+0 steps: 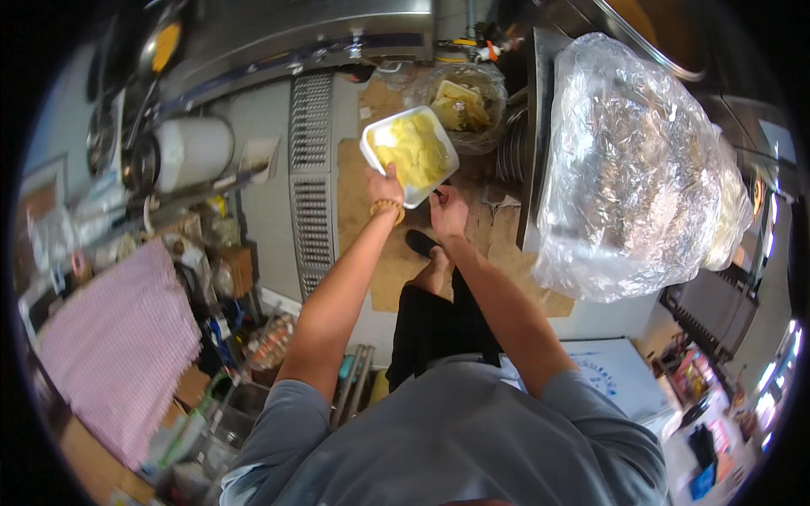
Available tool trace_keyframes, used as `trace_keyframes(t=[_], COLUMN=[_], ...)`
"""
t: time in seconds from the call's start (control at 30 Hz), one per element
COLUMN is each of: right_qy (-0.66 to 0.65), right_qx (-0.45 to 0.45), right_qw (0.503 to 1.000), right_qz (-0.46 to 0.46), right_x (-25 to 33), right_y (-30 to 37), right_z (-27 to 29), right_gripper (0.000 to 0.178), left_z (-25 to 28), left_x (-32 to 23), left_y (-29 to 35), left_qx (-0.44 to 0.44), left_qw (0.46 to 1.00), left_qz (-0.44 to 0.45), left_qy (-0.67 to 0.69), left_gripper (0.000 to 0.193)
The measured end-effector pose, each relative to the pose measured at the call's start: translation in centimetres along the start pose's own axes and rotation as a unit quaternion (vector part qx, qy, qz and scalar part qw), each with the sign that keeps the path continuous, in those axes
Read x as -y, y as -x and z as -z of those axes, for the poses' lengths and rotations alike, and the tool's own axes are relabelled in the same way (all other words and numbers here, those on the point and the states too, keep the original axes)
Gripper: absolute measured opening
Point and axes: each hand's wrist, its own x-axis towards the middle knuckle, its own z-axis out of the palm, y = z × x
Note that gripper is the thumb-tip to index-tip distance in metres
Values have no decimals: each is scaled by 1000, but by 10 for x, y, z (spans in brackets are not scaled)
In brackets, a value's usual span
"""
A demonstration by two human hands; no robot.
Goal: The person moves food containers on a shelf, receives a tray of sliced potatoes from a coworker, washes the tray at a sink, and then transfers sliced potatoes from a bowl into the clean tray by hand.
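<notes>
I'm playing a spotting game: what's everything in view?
Tray: 1, white, upper centre
Food: 1 heap, yellow, in tray
Bag: 1, clear, beyond tray
Steel unit: 1, grey, top
Plastic cover: 1, clear, right
Cloth: 1, pink, lower left
Container: 1, white, upper left
Grating: 1 strip, grey, floor
Cardboard: count unclear, brown, floor
Clutter: too small to count, mixed colours, edges
Shoe: 1 visible, black, centre
Shirt: 1, grey, bottom
Left hand: 1, bare, tray's edge
Right hand: 1, bare, beside tray

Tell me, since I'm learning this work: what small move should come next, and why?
Probably steady the white tray level: the left hand grips its edge, yellow pieces lie in it, and the right hand seems busy with a dark handle.
</notes>
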Motion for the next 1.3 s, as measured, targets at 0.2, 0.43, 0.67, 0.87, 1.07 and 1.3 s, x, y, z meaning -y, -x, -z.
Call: trace_keyframes(t=[0.2,0.43,0.67,0.87,1.07,1.3], right_qy=[-194,-180,202,-28,74,48], right_qx=[57,142,127,118,68,174], right_qw=[978,971,967,992,993,970], right_qz=[-52,71,86,17,60,166], right_x=[6,-86,-112,-68,-165,-84], right_y=[-106,-220,-283,-248,-305,-296], right_z=[-53,-130,-140,-128,-154,-184], right_gripper=[27,17,20,25,30,33], left_z=[-100,-185,-186,-180,-201,-169], left_x=[-8,-3,-32,-40,-25,7], left_y=[-115,-172,-172,-188,-190,-220], left_qx=[40,157,149,171,241,227], left_qw=[990,985,988,984,966,968], left_qz=[-66,31,18,-18,-16,53], left_qy=[-118,-68,-34,-42,89,95], left_gripper=[56,56,59,50,50,50])
